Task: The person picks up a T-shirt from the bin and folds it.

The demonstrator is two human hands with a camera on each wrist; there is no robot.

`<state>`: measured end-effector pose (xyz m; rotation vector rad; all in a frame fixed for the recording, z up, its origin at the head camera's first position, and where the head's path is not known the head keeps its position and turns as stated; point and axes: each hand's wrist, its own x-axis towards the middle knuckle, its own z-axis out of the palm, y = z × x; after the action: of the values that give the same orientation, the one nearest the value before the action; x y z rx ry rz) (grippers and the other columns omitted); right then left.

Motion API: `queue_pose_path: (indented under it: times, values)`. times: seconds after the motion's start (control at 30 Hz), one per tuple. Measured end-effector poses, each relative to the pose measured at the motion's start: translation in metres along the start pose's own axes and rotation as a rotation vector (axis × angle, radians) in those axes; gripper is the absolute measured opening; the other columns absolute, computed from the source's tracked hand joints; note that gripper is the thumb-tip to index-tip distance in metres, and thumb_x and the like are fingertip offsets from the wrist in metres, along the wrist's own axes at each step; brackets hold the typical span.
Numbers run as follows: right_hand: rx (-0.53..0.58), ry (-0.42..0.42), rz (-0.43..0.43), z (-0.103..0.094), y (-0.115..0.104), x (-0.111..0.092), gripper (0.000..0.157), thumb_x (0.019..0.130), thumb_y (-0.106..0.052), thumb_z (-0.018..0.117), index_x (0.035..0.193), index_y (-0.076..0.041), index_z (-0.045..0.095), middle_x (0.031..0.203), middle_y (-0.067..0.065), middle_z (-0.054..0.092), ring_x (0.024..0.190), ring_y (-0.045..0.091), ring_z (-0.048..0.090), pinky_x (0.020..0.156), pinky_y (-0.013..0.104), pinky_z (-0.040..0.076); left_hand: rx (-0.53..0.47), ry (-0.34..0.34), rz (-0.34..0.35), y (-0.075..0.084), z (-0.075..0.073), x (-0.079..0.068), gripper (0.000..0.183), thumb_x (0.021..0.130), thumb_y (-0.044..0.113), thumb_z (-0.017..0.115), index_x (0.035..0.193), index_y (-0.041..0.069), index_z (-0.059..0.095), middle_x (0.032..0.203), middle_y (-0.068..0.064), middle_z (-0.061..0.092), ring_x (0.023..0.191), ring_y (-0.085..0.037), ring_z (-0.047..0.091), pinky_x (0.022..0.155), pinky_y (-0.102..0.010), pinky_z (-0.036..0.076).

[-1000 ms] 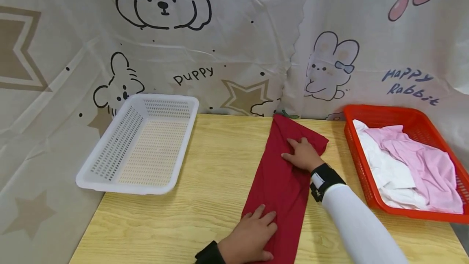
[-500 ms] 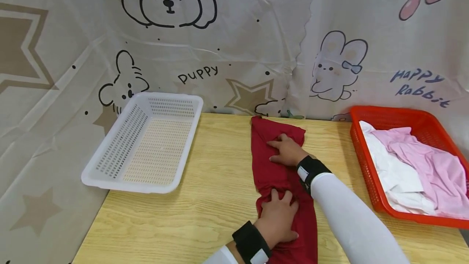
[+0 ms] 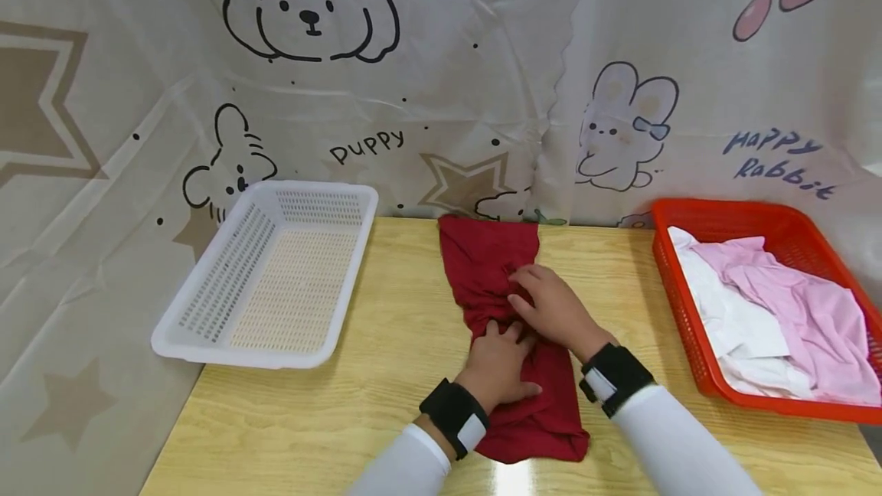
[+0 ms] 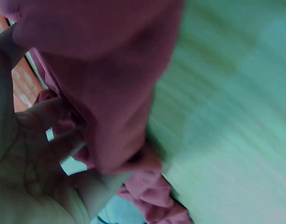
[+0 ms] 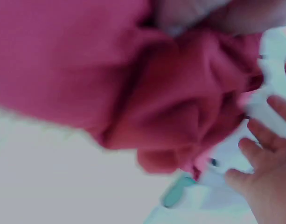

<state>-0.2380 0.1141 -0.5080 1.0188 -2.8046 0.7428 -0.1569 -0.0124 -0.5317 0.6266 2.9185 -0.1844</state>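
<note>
A dark red cloth (image 3: pixel 488 243) lies as a long strip on the wooden table, bunched into wrinkles across its middle. Spread fingers of my left hand (image 3: pixel 498 366) rest on the bunched part. Just beyond and to the right, my right hand (image 3: pixel 556 308) touches the cloth with its fingertips, thumb and forefinger apart. In the left wrist view the left palm (image 4: pixel 31 158) shows beside a hanging fold of the cloth (image 4: pixel 110 84). Blurred folds of the cloth (image 5: pixel 166 98) fill much of the right wrist view, with fingers (image 5: pixel 194 14) touching them at the top.
A white perforated basket (image 3: pixel 165 341) stands at the left of the table (image 3: pixel 289 419). On the right, a red basket (image 3: pixel 678 327) holds a white cloth (image 3: pixel 730 320) and a pink cloth (image 3: pixel 813 297). A printed curtain (image 3: pixel 441 83) hangs behind the table.
The left hand has pushed away from me, up to the right hand, and the cloth has bunched and shortened. Its far end has shifted left. The near end now shows on the table.
</note>
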Motion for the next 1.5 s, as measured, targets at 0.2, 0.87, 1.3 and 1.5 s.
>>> queue_pose_path:
  times: [0.2,0.87,1.3,1.5]
  values:
    - [0.003,-0.097,-0.122,0.005,-0.030,-0.083,0.023,0.087,-0.031,0.065,0.103,-0.015,0.065,0.105,-0.003,0.059,0.098,0.011,0.053,0.082,0.038,0.051,-0.045,-0.006,0.053,-0.027,0.004,0.004,0.071,0.083,0.065,0.052,0.143,0.030,0.039,0.145,-0.001,0.042,0.121,-0.034,0.041,0.082,-0.039,0.052]
    - [0.284,-0.251,0.032,0.008,-0.024,-0.099,0.025,0.087,-0.005,0.055,0.086,-0.029,0.061,0.068,-0.015,0.053,0.066,0.003,0.050,0.060,0.025,0.047,-0.224,0.265,0.343,-0.064,0.012,-0.053,0.063,0.070,0.041,0.079,0.124,0.020,0.054,0.129,-0.008,0.048,0.124,-0.027,0.037,0.102,-0.040,0.039]
    - [0.725,-0.300,0.267,-0.024,-0.030,-0.102,0.012,0.096,-0.016,0.051,0.097,-0.019,0.062,0.076,0.000,0.056,0.067,0.013,0.050,0.058,0.026,0.043,-0.827,0.452,0.156,-0.028,0.006,-0.086,0.032,0.085,0.037,0.067,0.108,0.018,0.055,0.096,0.006,0.055,0.090,-0.004,0.050,0.076,-0.021,0.049]
    - [1.283,-0.354,0.192,-0.019,-0.019,-0.119,0.042,0.099,-0.017,0.044,0.136,0.001,0.034,0.116,0.009,0.060,0.102,0.023,0.057,0.082,0.030,0.051,-1.248,0.381,-0.124,-0.029,0.002,-0.089,0.029,0.095,0.045,0.047,0.098,0.019,0.061,0.077,0.004,0.061,0.075,-0.006,0.054,0.067,-0.027,0.048]
